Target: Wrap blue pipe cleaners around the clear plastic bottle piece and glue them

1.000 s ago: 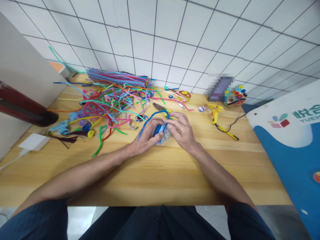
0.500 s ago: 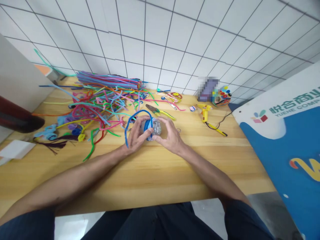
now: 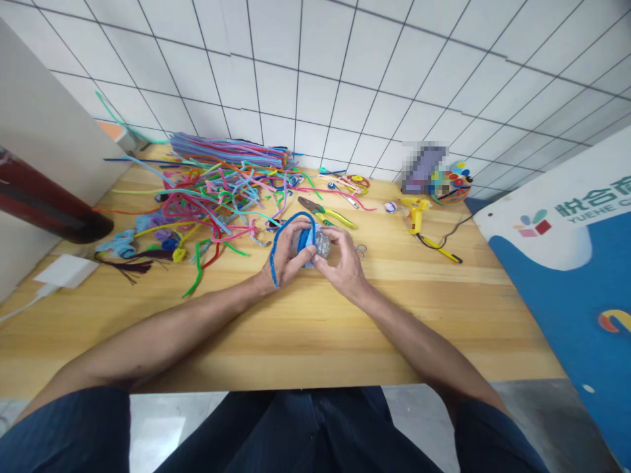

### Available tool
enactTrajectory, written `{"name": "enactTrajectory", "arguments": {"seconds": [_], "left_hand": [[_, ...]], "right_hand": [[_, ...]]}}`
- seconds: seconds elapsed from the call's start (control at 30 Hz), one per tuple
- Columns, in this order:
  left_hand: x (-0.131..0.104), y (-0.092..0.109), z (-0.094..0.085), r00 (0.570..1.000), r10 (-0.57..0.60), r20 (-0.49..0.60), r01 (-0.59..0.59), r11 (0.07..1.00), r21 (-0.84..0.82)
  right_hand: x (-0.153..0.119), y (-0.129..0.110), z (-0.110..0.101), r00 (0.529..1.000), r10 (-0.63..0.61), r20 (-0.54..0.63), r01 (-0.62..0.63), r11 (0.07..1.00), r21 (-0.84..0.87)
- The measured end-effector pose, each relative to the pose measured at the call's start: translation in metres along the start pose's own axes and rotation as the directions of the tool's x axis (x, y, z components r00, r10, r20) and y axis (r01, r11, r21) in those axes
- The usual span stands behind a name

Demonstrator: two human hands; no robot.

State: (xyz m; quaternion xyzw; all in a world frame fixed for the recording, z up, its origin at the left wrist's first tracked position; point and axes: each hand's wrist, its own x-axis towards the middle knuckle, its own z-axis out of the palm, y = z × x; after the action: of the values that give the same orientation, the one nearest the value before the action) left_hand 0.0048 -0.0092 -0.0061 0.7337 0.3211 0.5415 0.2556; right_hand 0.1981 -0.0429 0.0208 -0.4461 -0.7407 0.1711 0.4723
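Between my hands, above the middle of the table, is a small rounded piece (image 3: 323, 245), silvery grey on its right side and wrapped in blue on its left. My left hand (image 3: 290, 255) is closed on its blue side, thumb across the front. A loose blue pipe cleaner (image 3: 277, 244) loops up from the piece and hangs over the back of that hand. My right hand (image 3: 344, 261) curls round the grey side, with thumb and fingers touching it. Much of the piece is hidden by the fingers.
Tangled pipe cleaners (image 3: 207, 203) and a thick bundle (image 3: 231, 151) lie at back left. Behind my hands are pliers (image 3: 328, 213); small scissors (image 3: 361, 250) lie right. A yellow glue gun (image 3: 418, 213) with a cord stands further right. A white adapter (image 3: 66, 270) sits far left.
The camera view has shifted, so the whole scene sits further right. Both hands keep hold of the piece, and the right hand's fingers have closed in slightly around it.
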Motion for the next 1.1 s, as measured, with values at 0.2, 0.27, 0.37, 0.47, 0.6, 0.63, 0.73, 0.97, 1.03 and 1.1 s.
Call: {"name": "enactTrajectory", "arguments": {"seconds": [0.2,0.27,0.37,0.47,0.6,0.63,0.73,0.97,1.03,1.1], "left_hand": [[-0.006,-0.001,-0.004,0.998,-0.031,0.058,0.031,1.000,-0.004],[-0.007,0.000,-0.004,0.997,-0.036,0.064,0.038,0.999,-0.031],[-0.006,0.004,-0.005,0.993,-0.086,0.081,0.090,0.995,-0.043],[-0.004,0.005,-0.006,0.984,-0.146,0.105,0.152,0.987,-0.051],[-0.004,0.002,-0.007,0.980,-0.162,0.118,0.169,0.985,-0.046],[-0.004,0.002,-0.006,0.980,-0.162,0.114,0.168,0.985,-0.047],[-0.004,0.002,-0.004,0.986,-0.155,0.066,0.158,0.987,-0.037],[-0.004,0.002,0.000,0.993,-0.113,-0.019,0.112,0.993,-0.039],[-0.003,0.000,-0.001,0.991,-0.137,-0.004,0.137,0.990,-0.046],[-0.002,-0.002,-0.001,0.992,-0.128,-0.008,0.128,0.991,-0.032]], "right_hand": [[-0.004,0.003,0.003,0.999,-0.022,-0.028,0.022,1.000,-0.002],[-0.004,0.004,0.003,0.999,-0.039,-0.034,0.039,0.999,0.001],[-0.005,0.005,0.003,0.998,-0.055,-0.042,0.055,0.998,0.002],[-0.005,0.006,0.002,0.998,-0.048,-0.032,0.048,0.999,0.002],[-0.006,0.009,0.001,0.999,-0.054,-0.004,0.054,0.999,0.001],[-0.006,0.009,0.001,0.998,-0.062,-0.002,0.062,0.998,0.007],[-0.006,0.009,0.002,0.997,-0.081,-0.007,0.081,0.996,0.026],[0.001,0.006,-0.009,0.998,0.019,0.061,-0.021,0.999,0.035],[0.008,0.017,-0.021,0.995,0.104,-0.011,-0.103,0.994,0.045],[0.015,0.038,-0.042,0.962,0.210,-0.177,-0.202,0.978,0.059]]}}
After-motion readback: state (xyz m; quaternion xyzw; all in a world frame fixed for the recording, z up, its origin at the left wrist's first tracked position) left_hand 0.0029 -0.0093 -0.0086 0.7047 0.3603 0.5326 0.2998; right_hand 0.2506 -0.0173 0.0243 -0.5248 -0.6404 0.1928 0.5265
